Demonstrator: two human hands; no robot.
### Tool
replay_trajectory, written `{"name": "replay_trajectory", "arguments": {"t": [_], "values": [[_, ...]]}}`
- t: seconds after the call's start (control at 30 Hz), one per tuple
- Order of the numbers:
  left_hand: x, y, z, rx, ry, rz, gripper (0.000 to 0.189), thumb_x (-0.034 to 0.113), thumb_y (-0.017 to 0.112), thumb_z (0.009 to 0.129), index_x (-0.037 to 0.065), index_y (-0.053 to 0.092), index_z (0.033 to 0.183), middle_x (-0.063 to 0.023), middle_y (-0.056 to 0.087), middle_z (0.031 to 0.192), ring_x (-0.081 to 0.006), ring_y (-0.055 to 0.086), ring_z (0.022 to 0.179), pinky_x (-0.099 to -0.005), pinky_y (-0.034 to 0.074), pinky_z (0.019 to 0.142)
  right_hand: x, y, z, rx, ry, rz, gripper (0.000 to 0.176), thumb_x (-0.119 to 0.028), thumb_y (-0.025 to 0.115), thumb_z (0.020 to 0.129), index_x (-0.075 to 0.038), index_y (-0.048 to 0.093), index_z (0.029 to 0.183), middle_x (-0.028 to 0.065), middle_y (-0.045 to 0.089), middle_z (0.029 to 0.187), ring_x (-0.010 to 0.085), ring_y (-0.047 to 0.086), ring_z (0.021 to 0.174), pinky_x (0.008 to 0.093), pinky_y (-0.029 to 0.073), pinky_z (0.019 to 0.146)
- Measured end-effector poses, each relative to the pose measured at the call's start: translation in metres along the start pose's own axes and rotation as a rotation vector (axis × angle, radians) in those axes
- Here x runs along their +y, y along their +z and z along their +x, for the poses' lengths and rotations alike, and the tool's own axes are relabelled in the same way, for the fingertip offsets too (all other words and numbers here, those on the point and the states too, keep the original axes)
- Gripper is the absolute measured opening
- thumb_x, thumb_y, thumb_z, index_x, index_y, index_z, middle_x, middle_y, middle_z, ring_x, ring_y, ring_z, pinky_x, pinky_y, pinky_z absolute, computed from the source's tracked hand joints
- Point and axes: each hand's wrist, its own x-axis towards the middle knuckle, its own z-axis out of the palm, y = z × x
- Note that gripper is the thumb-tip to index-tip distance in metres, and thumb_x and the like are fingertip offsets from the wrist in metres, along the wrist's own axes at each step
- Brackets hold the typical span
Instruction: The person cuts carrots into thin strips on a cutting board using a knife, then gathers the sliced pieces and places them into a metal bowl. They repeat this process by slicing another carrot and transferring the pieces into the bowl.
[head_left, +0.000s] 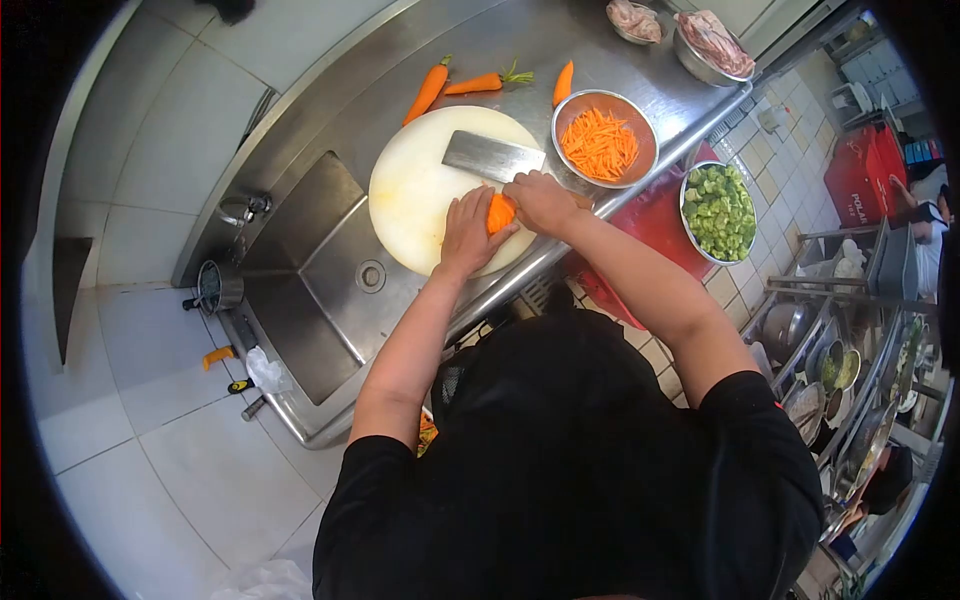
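Note:
A round white cutting board (420, 190) lies on the steel counter. My left hand (466, 232) presses down on an orange carrot piece (499, 213) at the board's near edge. My right hand (541, 201) grips the handle of a broad steel cleaver (492, 156), whose blade lies flat over the board just beyond the carrot piece. The two hands touch around the carrot.
A metal bowl of shredded carrot (600, 143) sits right of the board. Three whole carrots (428, 90) lie further back. A bowl of chopped green vegetable (718, 210) rests on a red crate. Two bowls of raw meat (715, 42) stand far right. A sink (320, 270) is left.

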Motion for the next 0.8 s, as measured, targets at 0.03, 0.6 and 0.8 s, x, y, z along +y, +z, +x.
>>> {"name": "replay_trajectory", "arguments": {"t": [0.03, 0.6, 0.8], "values": [[-0.001, 0.001, 0.0, 0.007, 0.003, 0.004, 0.077, 0.05, 0.072, 0.086, 0.001, 0.046, 0.14, -0.0205, 0.049, 0.144, -0.0384, 0.047, 0.129, -0.0487, 0.032, 0.111, 0.0, 0.001, -0.003, 0.001, 0.003, 0.002, 0.024, -0.011, 0.062, 0.084, -0.007, 0.066, 0.107, 0.0155, 0.063, 0.107, 0.035, 0.061, 0.1, 0.0468, 0.049, 0.09], [0.01, 0.002, -0.003, -0.063, -0.059, 0.069, 0.065, 0.045, 0.059, 0.096, 0.002, 0.046, 0.143, -0.0165, 0.047, 0.145, -0.032, 0.043, 0.135, -0.0516, 0.023, 0.116, -0.004, 0.004, 0.0, -0.188, 0.133, 0.143, 0.039, -0.012, 0.068, 0.088, -0.002, 0.055, 0.123, 0.0247, 0.055, 0.123, 0.0428, 0.061, 0.111, 0.0471, 0.051, 0.095], [0.007, 0.001, -0.006, -0.063, -0.037, 0.036, 0.063, 0.042, 0.058, 0.097, 0.0, 0.046, 0.143, -0.0173, 0.047, 0.145, -0.0337, 0.042, 0.134, -0.0499, 0.023, 0.115, -0.021, -0.025, 0.008, -0.346, 0.158, 0.178, 0.043, -0.01, 0.065, 0.09, -0.003, 0.052, 0.131, 0.0251, 0.053, 0.127, 0.0432, 0.059, 0.116, 0.047, 0.049, 0.099]]}}
